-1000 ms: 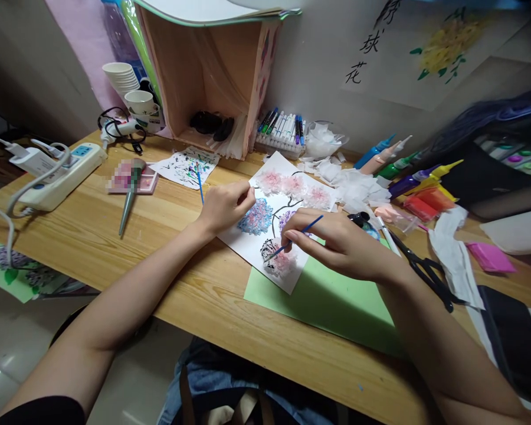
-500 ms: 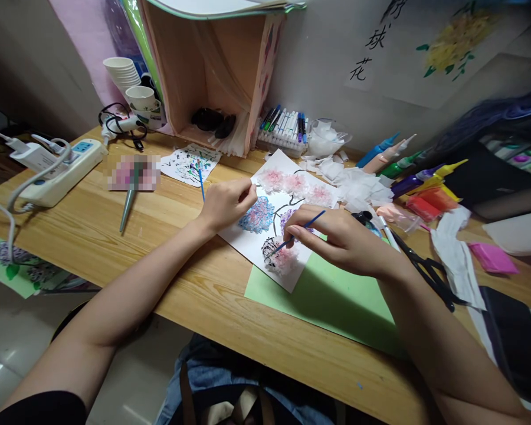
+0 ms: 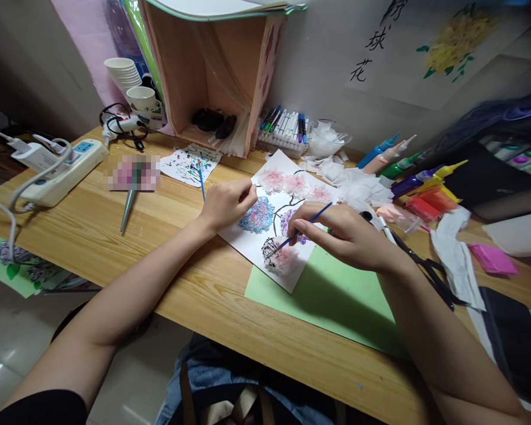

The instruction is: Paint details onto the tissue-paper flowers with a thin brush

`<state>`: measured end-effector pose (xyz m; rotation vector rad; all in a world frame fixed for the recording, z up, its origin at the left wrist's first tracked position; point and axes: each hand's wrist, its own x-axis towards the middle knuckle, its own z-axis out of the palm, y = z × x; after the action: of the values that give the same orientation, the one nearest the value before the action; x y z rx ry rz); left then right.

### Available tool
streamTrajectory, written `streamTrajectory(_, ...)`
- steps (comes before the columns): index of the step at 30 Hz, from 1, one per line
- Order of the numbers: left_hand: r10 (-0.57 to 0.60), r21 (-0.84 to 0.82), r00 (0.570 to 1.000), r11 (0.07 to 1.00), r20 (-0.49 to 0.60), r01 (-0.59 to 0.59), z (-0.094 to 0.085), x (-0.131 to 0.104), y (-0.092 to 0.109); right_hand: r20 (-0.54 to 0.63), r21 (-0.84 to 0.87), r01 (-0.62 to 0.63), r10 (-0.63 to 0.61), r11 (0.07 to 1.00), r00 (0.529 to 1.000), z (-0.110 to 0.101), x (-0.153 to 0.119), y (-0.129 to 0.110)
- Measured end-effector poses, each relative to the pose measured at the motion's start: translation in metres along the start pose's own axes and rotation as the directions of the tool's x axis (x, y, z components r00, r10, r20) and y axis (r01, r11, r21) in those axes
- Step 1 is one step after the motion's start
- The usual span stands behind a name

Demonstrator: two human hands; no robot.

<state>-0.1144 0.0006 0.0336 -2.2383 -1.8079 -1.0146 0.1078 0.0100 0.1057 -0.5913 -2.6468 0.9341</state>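
Near the middle of the frame, on my wooden bench (image 3: 92,236), lies one white sheet (image 3: 278,227) with its lower corner overlapping one green sheet (image 3: 331,295). I count six tissue flowers on it: three pink ones in a row along the top, one blue, one purple, and one pink one (image 3: 284,257) at the bottom. My right hand (image 3: 345,233) is pinched shut on one thin blue brush (image 3: 301,231), wrist low on the green sheet, the brush tip resting on that bottom flower. My left hand (image 3: 226,203) is curled, fingertips together, pressing the white sheet's upper left edge. One pair of black scissors (image 3: 425,270) lies just right of my right wrist.
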Motion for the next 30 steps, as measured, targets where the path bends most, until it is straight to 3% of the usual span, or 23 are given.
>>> streamTrajectory(30,0.005,-0.012,1.0,1.0,0.0,-0.005,-0.0005,0.0001,0.0005,0.007,-0.015,0.009,-0.009,1.0,1.0,-0.0019,0.0003,0.0013)
